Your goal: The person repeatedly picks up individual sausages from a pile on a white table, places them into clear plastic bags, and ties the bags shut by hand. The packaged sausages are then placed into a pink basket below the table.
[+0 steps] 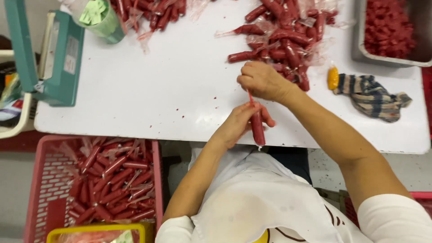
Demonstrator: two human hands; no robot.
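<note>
Bagging one sausage at the table's near edge.
Left hand (240, 122) is gripping the red sausage (258, 127) upright; right hand (262, 81) is pinching its wrapper top closed. Judged next: twisting demands steady grip.

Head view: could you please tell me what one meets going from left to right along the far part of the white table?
Teal machine → green cup → pile of red sausages → yellow object → striped cloth → metal tray.
</note>
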